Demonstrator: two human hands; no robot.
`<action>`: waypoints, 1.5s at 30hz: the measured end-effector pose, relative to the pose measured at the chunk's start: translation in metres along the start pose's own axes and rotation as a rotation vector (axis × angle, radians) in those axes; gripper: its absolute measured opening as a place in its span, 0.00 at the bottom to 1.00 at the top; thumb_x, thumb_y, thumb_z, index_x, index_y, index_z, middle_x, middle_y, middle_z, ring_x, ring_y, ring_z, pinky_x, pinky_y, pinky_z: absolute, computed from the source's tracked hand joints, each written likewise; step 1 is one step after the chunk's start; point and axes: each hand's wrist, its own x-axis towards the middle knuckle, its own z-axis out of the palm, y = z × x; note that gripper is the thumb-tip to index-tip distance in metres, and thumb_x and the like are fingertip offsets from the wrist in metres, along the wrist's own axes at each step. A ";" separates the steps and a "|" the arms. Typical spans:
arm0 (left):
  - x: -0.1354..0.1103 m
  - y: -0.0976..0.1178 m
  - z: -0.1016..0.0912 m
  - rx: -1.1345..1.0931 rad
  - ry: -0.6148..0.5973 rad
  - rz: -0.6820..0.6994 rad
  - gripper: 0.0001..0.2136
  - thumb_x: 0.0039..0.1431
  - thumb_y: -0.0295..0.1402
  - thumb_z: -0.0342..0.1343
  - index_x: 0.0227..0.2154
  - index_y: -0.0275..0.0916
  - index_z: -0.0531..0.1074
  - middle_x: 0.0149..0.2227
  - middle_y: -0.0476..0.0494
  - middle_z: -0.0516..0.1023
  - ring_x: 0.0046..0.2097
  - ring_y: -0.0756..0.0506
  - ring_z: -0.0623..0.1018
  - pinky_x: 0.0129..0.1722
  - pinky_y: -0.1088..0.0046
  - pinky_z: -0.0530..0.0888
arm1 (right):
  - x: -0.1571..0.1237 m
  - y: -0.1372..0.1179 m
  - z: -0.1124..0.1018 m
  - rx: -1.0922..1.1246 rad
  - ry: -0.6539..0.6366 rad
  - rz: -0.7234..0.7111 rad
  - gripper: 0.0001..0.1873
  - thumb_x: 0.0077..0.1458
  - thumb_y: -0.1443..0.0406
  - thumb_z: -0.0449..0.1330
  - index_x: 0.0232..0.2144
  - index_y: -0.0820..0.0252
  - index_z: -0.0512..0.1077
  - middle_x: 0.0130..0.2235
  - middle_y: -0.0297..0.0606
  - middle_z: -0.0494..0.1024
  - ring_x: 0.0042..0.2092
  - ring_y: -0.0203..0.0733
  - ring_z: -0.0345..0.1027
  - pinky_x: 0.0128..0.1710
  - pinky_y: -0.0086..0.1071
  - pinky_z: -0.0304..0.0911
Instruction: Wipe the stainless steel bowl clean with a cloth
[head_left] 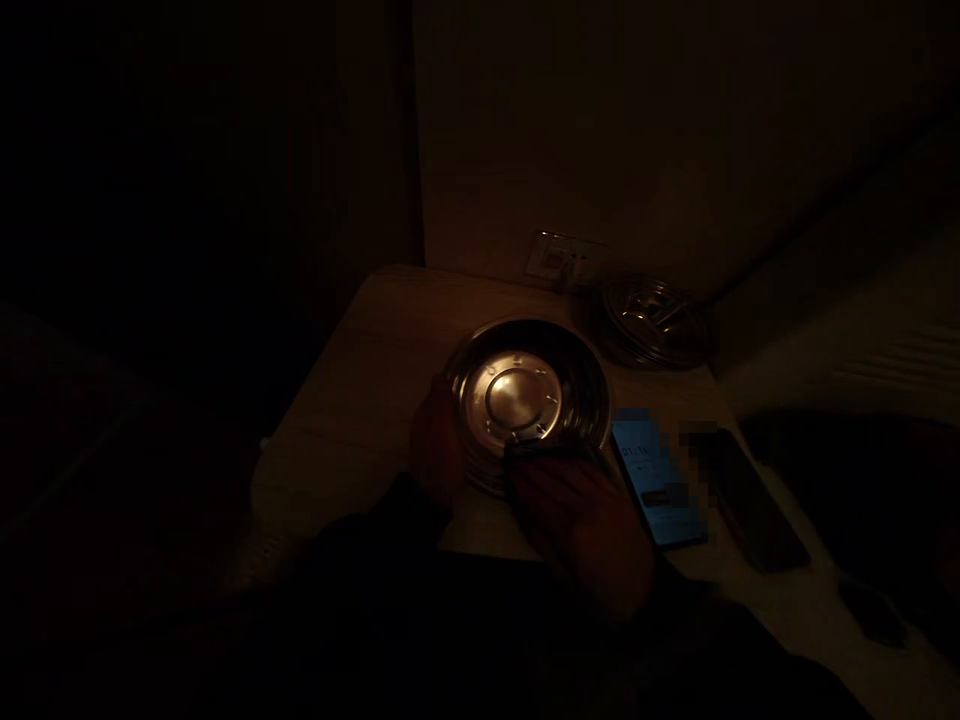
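Though dim, bowl [525, 395] against left hand [435, 445].

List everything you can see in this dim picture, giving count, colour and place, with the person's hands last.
steel bowl: one, silver, centre of the table
steel dish: one, silver, behind and right of the bowl, by the wall
lit phone: one, blue screen, right of the bowl
dark phone: one, black, right of the lit phone
small object: one, dark, far right; too dim to identify
switch plate: one, pale, on the wall
table: one, light
left hand: on the bowl's left rim
right hand: at the bowl's near rim
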 end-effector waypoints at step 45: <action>0.008 0.000 0.002 0.095 0.024 0.015 0.14 0.66 0.34 0.41 0.26 0.43 0.67 0.24 0.45 0.75 0.29 0.45 0.75 0.33 0.69 0.72 | 0.026 -0.019 0.008 0.131 -0.074 0.171 0.15 0.57 0.71 0.57 0.46 0.60 0.75 0.48 0.40 0.80 0.50 0.48 0.71 0.53 0.42 0.66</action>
